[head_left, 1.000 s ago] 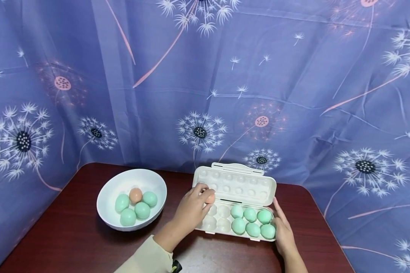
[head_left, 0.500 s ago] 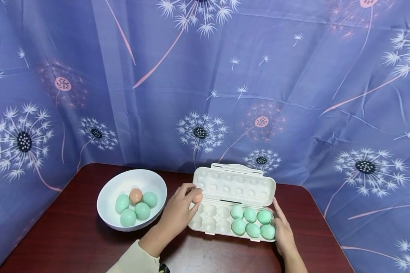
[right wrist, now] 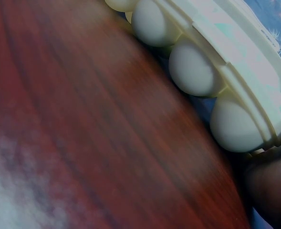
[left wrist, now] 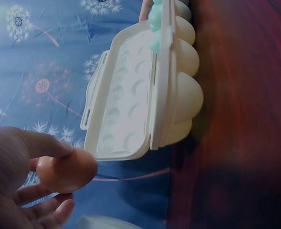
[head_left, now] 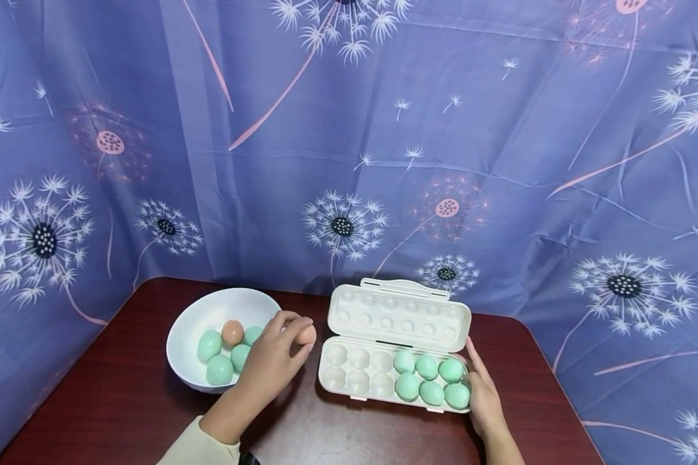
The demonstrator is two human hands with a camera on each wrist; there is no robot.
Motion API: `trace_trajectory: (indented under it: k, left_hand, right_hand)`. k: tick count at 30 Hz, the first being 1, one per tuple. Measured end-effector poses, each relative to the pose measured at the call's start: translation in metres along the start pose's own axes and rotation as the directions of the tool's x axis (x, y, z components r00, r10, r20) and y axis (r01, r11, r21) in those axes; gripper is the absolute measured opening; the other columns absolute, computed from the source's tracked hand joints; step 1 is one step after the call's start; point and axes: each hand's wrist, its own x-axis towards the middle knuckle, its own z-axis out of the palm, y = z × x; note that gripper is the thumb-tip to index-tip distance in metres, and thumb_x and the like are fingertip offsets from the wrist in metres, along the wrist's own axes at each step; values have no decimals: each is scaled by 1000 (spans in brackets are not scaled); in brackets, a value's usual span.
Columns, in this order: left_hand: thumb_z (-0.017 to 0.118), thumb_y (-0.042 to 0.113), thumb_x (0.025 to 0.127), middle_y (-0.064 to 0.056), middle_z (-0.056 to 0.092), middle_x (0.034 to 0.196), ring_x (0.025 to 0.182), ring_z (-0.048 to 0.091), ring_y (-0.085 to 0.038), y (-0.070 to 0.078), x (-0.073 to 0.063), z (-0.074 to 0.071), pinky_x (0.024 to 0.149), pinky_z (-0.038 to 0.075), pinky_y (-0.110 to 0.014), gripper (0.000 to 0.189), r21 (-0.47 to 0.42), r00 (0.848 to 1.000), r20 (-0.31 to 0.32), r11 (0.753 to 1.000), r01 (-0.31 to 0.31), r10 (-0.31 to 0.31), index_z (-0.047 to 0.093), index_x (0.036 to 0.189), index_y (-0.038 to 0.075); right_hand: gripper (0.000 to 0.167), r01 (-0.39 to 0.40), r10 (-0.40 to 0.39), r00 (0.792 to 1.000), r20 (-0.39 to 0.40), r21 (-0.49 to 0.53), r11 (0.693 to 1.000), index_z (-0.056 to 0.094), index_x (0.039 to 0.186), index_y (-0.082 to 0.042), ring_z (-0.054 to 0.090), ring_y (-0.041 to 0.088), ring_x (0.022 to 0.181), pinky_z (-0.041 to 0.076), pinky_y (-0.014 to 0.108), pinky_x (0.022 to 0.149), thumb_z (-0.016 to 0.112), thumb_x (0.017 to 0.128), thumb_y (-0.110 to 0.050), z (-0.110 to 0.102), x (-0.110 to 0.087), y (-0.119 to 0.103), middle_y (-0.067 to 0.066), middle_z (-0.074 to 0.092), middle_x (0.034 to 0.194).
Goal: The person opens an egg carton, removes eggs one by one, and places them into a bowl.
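Note:
My left hand [head_left: 270,355] pinches a brown egg [head_left: 306,334] between thumb and fingers, beside the right rim of the white bowl [head_left: 178,349]. In the left wrist view the same egg shows plainly at the fingertips [left wrist: 61,149]. Another brown egg [head_left: 232,332] and several green eggs [head_left: 209,345] lie in the bowl, some partly hidden by the hand. The white egg carton [head_left: 357,380] lies with its lid raised; green eggs [head_left: 427,367] fill its right-hand cups, and the left-hand cups are bare. My right hand [head_left: 485,400] grips the carton's right end.
Everything stands on a dark red wooden table [head_left: 326,433]. Behind it hangs a blue curtain [head_left: 256,219] with a dandelion print. The carton's lid [head_left: 404,316] leans back toward the curtain.
My left hand has carried the brown egg leftward from over the carton's left end to beside the bowl, uncovering the bare cups. The right hand and carton have stayed put.

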Motion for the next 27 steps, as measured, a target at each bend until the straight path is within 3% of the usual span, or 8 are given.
trace_trajectory:
  k: [8, 16, 21, 27]
  left_hand:
    - [88, 10, 73, -12, 63, 112, 98, 67, -30, -16, -4, -7, 82, 57, -43, 44, 19, 993, -101, 998, 65, -62, 73, 114, 11]
    - [87, 7, 72, -15, 62, 111, 99, 66, -35, -30, 2, -20, 81, 53, -50, 43, 35, 983, -146, 993, 116, -110, 72, 112, 8]
    - [84, 7, 75, -17, 61, 113, 102, 64, -38, -40, 6, -30, 81, 54, -52, 42, 34, 973, -111, 978, 205, -201, 71, 115, 6]
    - [81, 11, 80, -17, 61, 118, 107, 63, -39, -51, 7, -41, 84, 54, -55, 41, 58, 956, 5, 954, 294, -295, 70, 119, 8]
  right_hand:
    - [75, -8, 8, 1000, 1, -3, 1000, 13, 161, -42, 43, -20, 119, 35, 3, 95, 26, 100, 1, 0, 0, 0, 17, 29, 164]
    - [74, 34, -34, 999, 3, 5, 999, 14, 162, -36, 44, -19, 120, 36, 3, 96, 24, 100, 2, 0, -1, 1, 22, 29, 162]
    - [73, 52, -52, 999, -1, 7, 999, 14, 162, -35, 45, -18, 122, 36, 3, 97, 24, 100, 3, 0, 0, 1, 23, 31, 160]
    - [73, 42, -42, 999, 3, 3, 999, 14, 162, -36, 44, -19, 121, 35, 3, 96, 24, 100, 2, 0, -1, 1, 22, 30, 162]
